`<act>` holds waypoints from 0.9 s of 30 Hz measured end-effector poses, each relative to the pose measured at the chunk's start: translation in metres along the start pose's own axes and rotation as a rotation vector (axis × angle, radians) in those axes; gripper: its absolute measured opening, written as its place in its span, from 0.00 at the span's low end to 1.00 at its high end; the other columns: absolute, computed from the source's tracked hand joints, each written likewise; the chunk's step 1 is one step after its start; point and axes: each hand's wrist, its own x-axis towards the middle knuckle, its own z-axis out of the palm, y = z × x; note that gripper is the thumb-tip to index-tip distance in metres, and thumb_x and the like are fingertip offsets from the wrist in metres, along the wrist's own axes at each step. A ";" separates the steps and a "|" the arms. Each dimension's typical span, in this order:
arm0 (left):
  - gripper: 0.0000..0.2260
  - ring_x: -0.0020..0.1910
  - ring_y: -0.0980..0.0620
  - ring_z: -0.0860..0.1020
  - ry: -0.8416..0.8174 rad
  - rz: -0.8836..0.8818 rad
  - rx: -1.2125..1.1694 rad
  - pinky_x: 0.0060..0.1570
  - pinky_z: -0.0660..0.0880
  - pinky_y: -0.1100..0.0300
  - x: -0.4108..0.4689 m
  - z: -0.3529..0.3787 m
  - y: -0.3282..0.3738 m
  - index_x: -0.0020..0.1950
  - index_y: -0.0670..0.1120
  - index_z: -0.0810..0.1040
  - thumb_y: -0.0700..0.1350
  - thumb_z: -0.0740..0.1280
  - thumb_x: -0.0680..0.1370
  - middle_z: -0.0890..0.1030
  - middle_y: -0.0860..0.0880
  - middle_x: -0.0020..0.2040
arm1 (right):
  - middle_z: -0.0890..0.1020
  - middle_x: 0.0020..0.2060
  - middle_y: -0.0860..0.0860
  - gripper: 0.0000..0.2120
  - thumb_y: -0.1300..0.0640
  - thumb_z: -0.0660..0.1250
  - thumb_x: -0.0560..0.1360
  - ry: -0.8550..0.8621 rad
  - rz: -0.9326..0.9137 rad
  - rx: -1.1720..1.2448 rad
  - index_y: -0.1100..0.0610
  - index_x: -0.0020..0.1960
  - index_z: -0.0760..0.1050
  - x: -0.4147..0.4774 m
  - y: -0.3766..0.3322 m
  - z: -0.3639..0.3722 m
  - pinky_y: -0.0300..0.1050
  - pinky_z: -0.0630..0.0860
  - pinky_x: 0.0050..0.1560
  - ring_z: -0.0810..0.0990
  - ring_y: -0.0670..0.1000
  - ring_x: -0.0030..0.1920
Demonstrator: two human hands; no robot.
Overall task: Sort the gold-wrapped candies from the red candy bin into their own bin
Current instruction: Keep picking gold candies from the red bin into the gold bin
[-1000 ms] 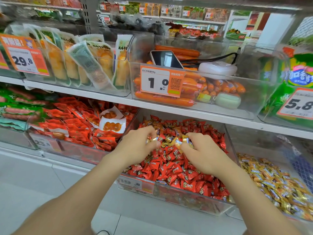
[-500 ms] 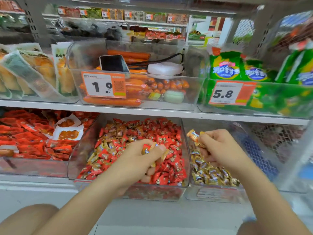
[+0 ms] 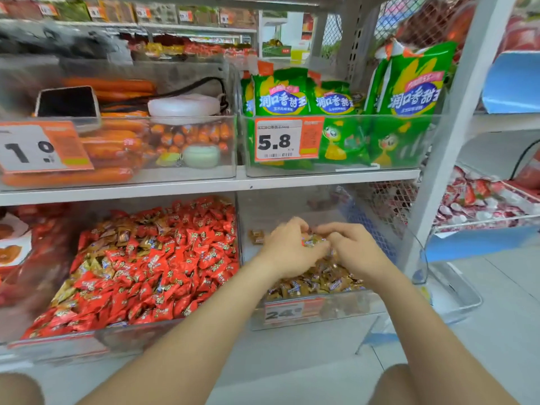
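Note:
The clear red candy bin (image 3: pixel 140 331) on the lower shelf holds a heap of red-wrapped candies (image 3: pixel 163 267) with several gold-wrapped ones mixed in at its left. Right of it stands the clear gold candy bin (image 3: pixel 321 312) with a pile of gold-wrapped candies (image 3: pixel 318 283). My left hand (image 3: pixel 287 248) and my right hand (image 3: pixel 352 248) meet above that pile, fingers curled around gold-wrapped candies (image 3: pixel 312 241) between them. One loose gold candy (image 3: pixel 256 236) lies at the back left of that bin.
A shelf edge (image 3: pixel 204 187) runs just above both bins. Above it are a bin of orange sausages (image 3: pixel 122 147) with a phone and a white case, and a bin of green snack bags (image 3: pixel 344 135). A white upright post (image 3: pixel 438 159) stands at the right.
Both hands left the red candy bin and moved right, carrying gold candies; they now sit together over the gold candy bin. My view has swung right as well.

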 end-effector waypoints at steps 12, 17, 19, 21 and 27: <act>0.06 0.45 0.51 0.74 0.409 0.413 0.300 0.48 0.72 0.52 -0.074 -0.071 -0.063 0.47 0.55 0.78 0.51 0.61 0.80 0.76 0.56 0.42 | 0.86 0.34 0.46 0.14 0.62 0.64 0.79 -0.014 -0.217 -0.080 0.46 0.48 0.84 -0.034 -0.076 0.042 0.45 0.81 0.38 0.84 0.49 0.34; 0.06 0.43 0.53 0.77 0.592 0.092 0.254 0.49 0.75 0.50 -0.104 -0.126 -0.145 0.42 0.55 0.80 0.47 0.68 0.78 0.79 0.58 0.40 | 0.81 0.29 0.45 0.13 0.62 0.64 0.78 -0.171 -0.450 -0.174 0.49 0.50 0.85 -0.054 -0.128 0.109 0.33 0.69 0.36 0.77 0.45 0.31; 0.07 0.42 0.55 0.78 0.623 0.023 0.202 0.50 0.76 0.51 -0.114 -0.134 -0.163 0.41 0.53 0.81 0.45 0.69 0.78 0.81 0.57 0.38 | 0.83 0.38 0.43 0.14 0.63 0.63 0.77 -0.202 -0.532 -0.237 0.50 0.51 0.85 -0.057 -0.142 0.135 0.38 0.75 0.46 0.79 0.44 0.39; 0.07 0.41 0.58 0.77 0.578 0.054 0.214 0.51 0.76 0.51 -0.120 -0.131 -0.167 0.41 0.55 0.79 0.47 0.68 0.79 0.80 0.58 0.38 | 0.85 0.42 0.44 0.14 0.60 0.60 0.73 -0.170 -0.518 -0.270 0.49 0.48 0.83 -0.053 -0.150 0.150 0.46 0.79 0.53 0.82 0.48 0.45; 0.03 0.48 0.57 0.74 0.398 0.278 0.219 0.52 0.74 0.55 -0.115 -0.108 -0.151 0.48 0.56 0.77 0.48 0.66 0.80 0.75 0.60 0.44 | 0.84 0.37 0.53 0.10 0.59 0.61 0.72 0.199 -0.155 -0.287 0.52 0.41 0.81 -0.021 -0.128 0.110 0.50 0.79 0.45 0.81 0.62 0.43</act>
